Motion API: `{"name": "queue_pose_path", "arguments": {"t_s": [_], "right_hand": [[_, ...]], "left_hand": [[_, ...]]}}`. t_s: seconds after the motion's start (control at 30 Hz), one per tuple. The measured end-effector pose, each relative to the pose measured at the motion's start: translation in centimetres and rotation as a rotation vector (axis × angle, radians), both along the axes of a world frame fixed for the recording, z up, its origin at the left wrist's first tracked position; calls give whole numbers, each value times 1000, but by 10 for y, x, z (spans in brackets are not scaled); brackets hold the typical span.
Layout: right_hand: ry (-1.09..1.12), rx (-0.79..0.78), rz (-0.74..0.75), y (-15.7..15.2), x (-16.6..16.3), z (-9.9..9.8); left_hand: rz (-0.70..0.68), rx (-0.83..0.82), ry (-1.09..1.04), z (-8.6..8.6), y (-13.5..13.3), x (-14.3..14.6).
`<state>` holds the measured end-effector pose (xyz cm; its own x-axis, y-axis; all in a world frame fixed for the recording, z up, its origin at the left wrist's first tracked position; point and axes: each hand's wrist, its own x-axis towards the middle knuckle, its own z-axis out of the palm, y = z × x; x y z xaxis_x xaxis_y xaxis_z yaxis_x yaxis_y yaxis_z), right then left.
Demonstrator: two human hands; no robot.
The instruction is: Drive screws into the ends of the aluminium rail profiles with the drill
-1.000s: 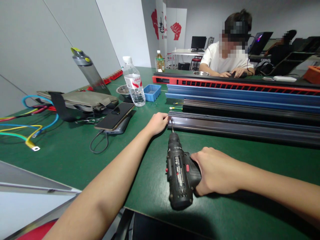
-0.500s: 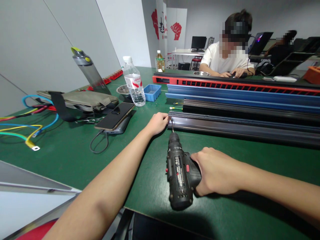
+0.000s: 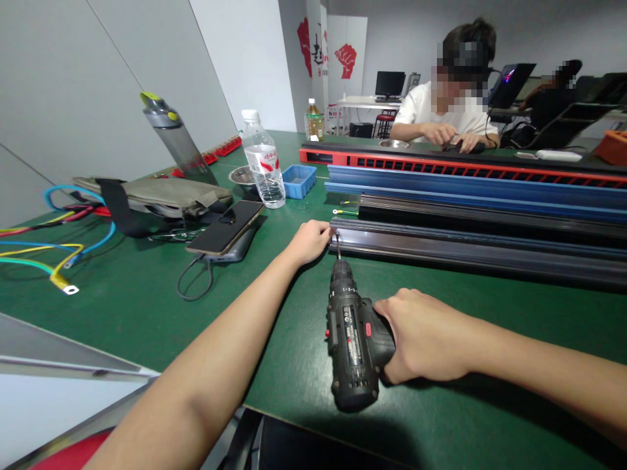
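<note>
My right hand (image 3: 424, 336) is wrapped round the grip of a black cordless drill (image 3: 353, 346), which lies low over the table with its nose pointing away from me. Its thin bit touches the near face of a long dark metal profile (image 3: 441, 251), close to the profile's left end. At that same end, the curled fingers of my left hand (image 3: 311, 241) grip the profile just beside the bit tip. The fingertips are partly hidden behind the end. Right behind the profile, a ring-terminal wire (image 3: 343, 211) sticks out from another black profile (image 3: 416, 212).
Farther back lie a blue profile (image 3: 470, 186) and a red-black slotted rail (image 3: 416, 160). A water bottle (image 3: 264, 163), blue bin (image 3: 298, 181), phone (image 3: 228, 227), grey pouch (image 3: 171, 192) and tilted sports bottle (image 3: 176, 134) stand left. Cables (image 3: 59, 281) lie far left. A co-worker (image 3: 416, 121) sits opposite.
My hands, the drill and the profile look the same as before. Across the table, one of the co-worker's hands has lifted and shifted to the left.
</note>
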<state>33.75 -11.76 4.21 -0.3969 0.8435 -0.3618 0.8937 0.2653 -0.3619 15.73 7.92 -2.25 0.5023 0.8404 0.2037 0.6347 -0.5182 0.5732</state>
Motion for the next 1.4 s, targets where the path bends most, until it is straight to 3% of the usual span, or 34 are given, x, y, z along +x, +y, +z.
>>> {"name": "queue_pose_path", "arguments": {"t_s": [1.4], "right_hand": [[-20, 3, -11, -1, -1, 2]], "left_hand": [[11, -15, -14, 1, -2, 1]]}}
